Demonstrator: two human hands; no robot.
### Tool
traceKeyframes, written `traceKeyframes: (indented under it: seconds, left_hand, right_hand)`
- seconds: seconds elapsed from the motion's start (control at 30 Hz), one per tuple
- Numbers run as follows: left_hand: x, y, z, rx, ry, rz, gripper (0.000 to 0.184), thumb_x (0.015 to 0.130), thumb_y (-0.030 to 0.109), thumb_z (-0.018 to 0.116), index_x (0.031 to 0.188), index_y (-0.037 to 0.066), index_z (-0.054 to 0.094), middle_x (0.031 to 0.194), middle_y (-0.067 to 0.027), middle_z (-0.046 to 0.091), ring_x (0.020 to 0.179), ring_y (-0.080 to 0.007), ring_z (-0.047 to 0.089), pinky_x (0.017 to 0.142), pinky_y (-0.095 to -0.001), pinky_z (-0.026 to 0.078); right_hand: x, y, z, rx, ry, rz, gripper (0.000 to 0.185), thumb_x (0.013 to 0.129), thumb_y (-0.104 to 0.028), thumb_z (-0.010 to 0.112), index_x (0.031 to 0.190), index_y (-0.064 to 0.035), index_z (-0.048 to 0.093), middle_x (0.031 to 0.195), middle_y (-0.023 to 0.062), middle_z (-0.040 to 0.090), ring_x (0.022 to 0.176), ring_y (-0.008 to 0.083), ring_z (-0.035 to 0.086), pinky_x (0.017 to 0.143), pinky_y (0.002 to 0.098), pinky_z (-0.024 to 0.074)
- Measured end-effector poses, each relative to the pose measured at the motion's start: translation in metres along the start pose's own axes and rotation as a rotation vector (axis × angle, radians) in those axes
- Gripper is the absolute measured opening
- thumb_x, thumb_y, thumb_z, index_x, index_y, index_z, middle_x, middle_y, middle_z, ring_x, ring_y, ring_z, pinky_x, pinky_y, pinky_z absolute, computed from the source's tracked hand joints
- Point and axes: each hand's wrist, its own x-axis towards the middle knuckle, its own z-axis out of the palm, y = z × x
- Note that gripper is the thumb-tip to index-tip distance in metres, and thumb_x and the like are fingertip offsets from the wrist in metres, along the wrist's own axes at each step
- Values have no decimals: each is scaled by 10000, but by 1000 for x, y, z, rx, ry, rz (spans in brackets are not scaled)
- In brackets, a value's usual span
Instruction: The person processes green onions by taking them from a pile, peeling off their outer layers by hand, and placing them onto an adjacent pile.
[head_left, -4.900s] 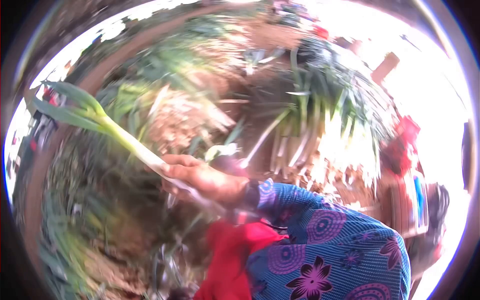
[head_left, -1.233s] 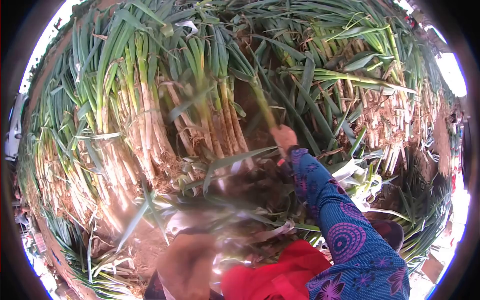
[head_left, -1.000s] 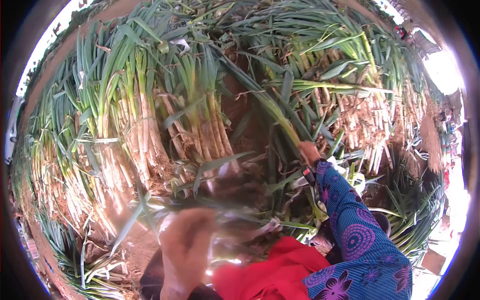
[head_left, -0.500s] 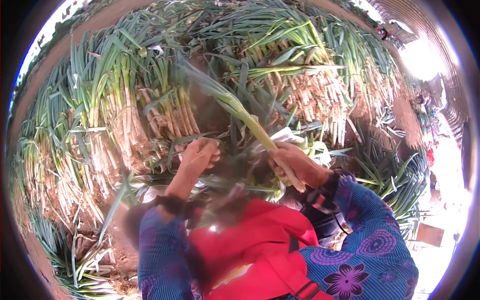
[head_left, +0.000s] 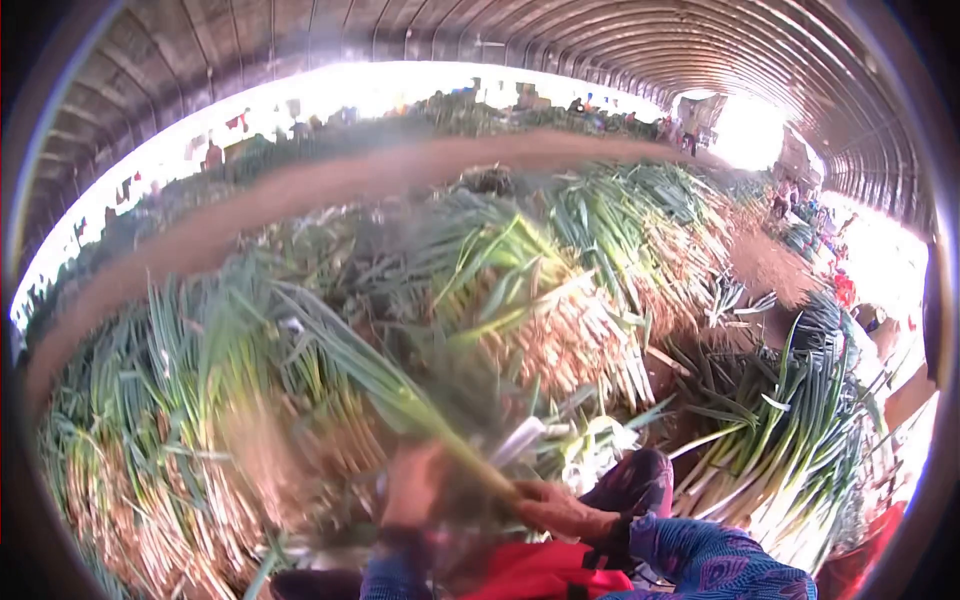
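Note:
A long green onion (head_left: pixel 425 410) slants up and to the left in front of me, its green leaves fanning out at the upper end. My right hand (head_left: pixel 562 508) is closed around its lower, pale end. Beside the stalk, to the left, my left hand (head_left: pixel 412 485) is smeared by motion. Its fingers do not show clearly, and I cannot tell whether it touches the stalk. Peeled leaves (head_left: pixel 595 447) lie in a loose heap just beyond my right hand.
Large heaps of green onions stand to the left (head_left: pixel 170 440) and ahead (head_left: pixel 570 340). Another pile (head_left: pixel 790 430) lies at the right. A dirt path (head_left: pixel 400 165) runs behind them under a ribbed arched roof (head_left: pixel 740 45). Distant people (head_left: pixel 690 130) are at the far end.
My view has tilted up, bringing in the roof and path. The left hand has come closer to the stalk and blurred. The right hand still grips the green onion.

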Motion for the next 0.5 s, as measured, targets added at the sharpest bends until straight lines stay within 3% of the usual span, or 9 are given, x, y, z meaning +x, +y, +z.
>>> traceKeyframes:
  seconds: [0.1,0.17,0.2,0.23,0.3,0.33,0.43,0.47,0.5]
  left_hand:
    - [-14,77,-8,70,-71,-74,272,819,78,556,1073,23,636,882,-140,662,790,-300,611,695,-372,487]
    - [-13,97,0,-22,-70,-215,246,846,102,555,1072,30,620,853,-100,653,769,-245,612,664,-339,491]
    - [-9,101,2,-77,-77,-286,244,857,115,562,1085,36,605,851,-81,645,768,-218,610,654,-322,493]
    - [-6,101,7,-170,-2,-318,281,862,128,582,1131,49,568,885,-76,627,782,-202,605,655,-306,492]
    - [-4,103,23,-382,249,-317,398,867,154,622,1231,72,484,962,-79,587,807,-184,594,660,-281,488]
    - [-1,98,16,-374,256,-291,245,817,89,688,1042,24,614,976,-65,644,849,-173,614,739,-309,500]
    - [-4,108,30,-327,364,-329,339,819,84,686,1127,18,559,1053,-75,621,882,-182,607,756,-326,503]
    - [-6,106,34,-310,298,-289,522,836,163,661,1285,58,416,1067,-103,564,883,-215,582,702,-355,500]
    - [-8,105,39,-308,321,-253,487,839,136,659,1266,37,446,1075,-96,577,900,-211,589,731,-351,500]
  right_hand:
    - [25,30,11,120,-69,-181,430,894,-219,560,1265,-6,515,859,8,560,688,83,502,576,252,414]
    - [35,37,17,239,-2,-321,375,918,-286,591,1203,-43,567,755,-23,513,617,59,456,518,240,363]
    - [29,27,21,318,-4,-229,383,913,-281,595,1209,-40,563,747,-25,511,613,62,453,515,240,357]
    - [23,17,25,403,-16,-136,391,908,-276,599,1215,-38,559,739,-26,510,609,66,450,511,240,352]
    - [34,31,32,455,3,-219,369,908,-256,586,1208,-42,559,708,-40,490,582,56,431,496,231,334]
    - [37,36,35,476,3,-260,357,910,-247,579,1203,-45,560,696,-47,481,570,51,421,488,227,326]
    - [35,39,37,514,-42,-339,315,917,-233,555,1176,-54,567,678,-59,458,545,38,397,471,217,304]
    - [32,37,35,533,-55,-331,302,920,-230,548,1166,-57,568,674,-62,451,538,35,389,466,215,296]
    - [30,36,35,555,-63,-338,270,925,-237,541,1122,-55,569,670,-62,448,535,37,390,465,215,297]
